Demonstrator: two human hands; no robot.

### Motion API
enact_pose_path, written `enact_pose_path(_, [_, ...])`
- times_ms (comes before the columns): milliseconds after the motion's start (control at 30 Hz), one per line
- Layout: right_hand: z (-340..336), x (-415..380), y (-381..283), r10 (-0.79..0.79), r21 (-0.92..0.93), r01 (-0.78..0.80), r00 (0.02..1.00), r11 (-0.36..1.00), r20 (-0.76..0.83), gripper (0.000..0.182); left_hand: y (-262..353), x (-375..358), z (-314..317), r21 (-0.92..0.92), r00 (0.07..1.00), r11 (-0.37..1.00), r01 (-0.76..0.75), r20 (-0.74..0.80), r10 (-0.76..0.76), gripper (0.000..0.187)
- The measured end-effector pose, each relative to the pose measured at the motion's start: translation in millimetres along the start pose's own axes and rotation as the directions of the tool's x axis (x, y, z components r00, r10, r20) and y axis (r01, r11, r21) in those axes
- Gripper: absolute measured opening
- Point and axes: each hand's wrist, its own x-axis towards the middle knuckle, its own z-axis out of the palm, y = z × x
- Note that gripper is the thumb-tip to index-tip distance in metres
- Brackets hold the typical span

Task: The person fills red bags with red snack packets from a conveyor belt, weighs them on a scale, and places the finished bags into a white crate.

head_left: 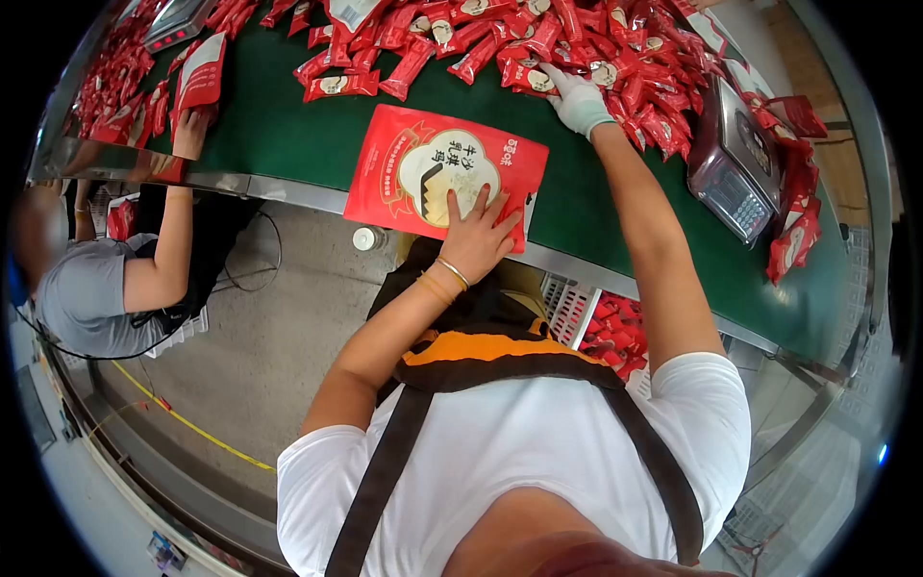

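A large red pouch (370, 178) with a cream label lies on the green work surface, its near edge over the metal rim. My bare left hand (476, 231) rests flat on its lower right part with fingers spread, bracelets on the wrist. My right hand (579, 103), in a white glove, reaches to the near side of a heap of small red packets (471, 58). Its fingers are stretched out and touch the packets at the heap's edge; the fingertips are partly hidden among them.
A scale (735, 168) stands on the right, with red pouches (798, 236) beside it. Another scale (178, 21) is at the far left. A co-worker (106, 288) at left holds a red pouch (200, 77). Below the table, a white crate (569, 308) stands by red packets.
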Motion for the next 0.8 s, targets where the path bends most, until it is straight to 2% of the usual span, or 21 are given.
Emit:
enact_pose_path(67, [-4.5,-14.8,-8.8,0.04,0.041,-0.043,0.997,0.998,0.062,0.066,-0.7,0.7,4.8,0.003,0.996,1.0,0.021,-0.085,-0.021,0.04])
enact_pose_path(100, [-7.9,-26.9,-15.4,0.047,0.044,-0.05,0.996,0.998,0.073,0.066,-0.4,3.5,5.9,-0.004,0.997,1.0,0.02,-0.074,-0.02,0.04])
enact_pose_path(167, [-11.2,-55.5,-26.5,0.105,0.11,-0.123,0.982,0.986,0.154,0.07,5.1,14.1,1.5,-0.091,0.986,0.984,0.151,-0.061,-0.157,0.033])
enact_pose_path(200, [-3.3,-70.4,-23.5,0.08,0.179,-0.095,0.993,0.979,0.09,0.073,11.3,23.5,-11.7,-0.109,0.978,0.974,0.201,-0.038,-0.206,0.027])
enact_pose_path(233, [-15.2,-80.8,-33.7,0.086,0.181,-0.103,0.991,0.978,0.098,0.073,14.2,30.8,-11.0,-0.094,0.972,0.968,0.233,-0.02,-0.236,0.029])
enact_pose_path(300, [-43.9,-100.0,-53.7,0.269,0.287,-0.358,0.913,0.889,0.306,0.078,19.6,46.1,-15.5,-0.057,0.951,0.95,0.307,0.054,-0.304,0.033])
enact_pose_path(367, [-43.4,-113.0,-52.9,0.315,0.336,-0.406,0.903,0.85,0.293,0.077,25.2,57.5,-17.6,0.007,0.934,0.939,0.345,0.1,-0.344,0.038])
enact_pose_path(400, [-30.6,-120.7,-45.4,0.309,0.435,-0.318,0.947,0.842,0.094,0.073,27.6,62.6,-18.1,0.068,0.907,0.918,0.39,0.143,-0.395,0.042])
enact_pose_path(433, [-25.8,-123.8,-43.1,0.303,0.512,-0.206,0.946,0.834,-0.113,0.07,27.8,68.0,-17.5,0.073,0.91,0.919,0.387,0.134,-0.393,0.042])
enact_pose_path(467, [-21.6,-126.5,-40.1,0.361,0.537,-0.211,0.913,0.817,-0.19,0.061,27.1,72.3,-16.1,0.108,0.888,0.902,0.418,0.16,-0.431,0.042])
enact_pose_path(567, [-14.0,-133.2,-41.7,0.344,0.469,-0.228,0.922,0.853,-0.179,0.059,21.3,80.8,1.7,0.172,0.853,0.866,0.47,0.166,-0.495,0.039])
enact_pose_path(600, [-7.6,-132.3,-43.7,0.239,0.259,-0.212,0.968,0.942,-0.078,0.058,20.0,81.2,5.2,0.195,0.844,0.852,0.486,0.148,-0.515,0.037])
enact_pose_path(733, [2.0,-133.0,-41.2,0.214,0.244,-0.184,0.971,0.952,-0.105,0.058,21.9,74.0,11.5,0.181,0.857,0.848,0.499,0.045,-0.514,0.029])
enact_pose_path(800, [1.0,-129.3,-42.7,0.174,0.232,-0.148,0.98,0.962,-0.099,0.06,22.2,60.4,10.5,-0.061,0.895,0.896,0.44,-0.048,-0.443,0.021])
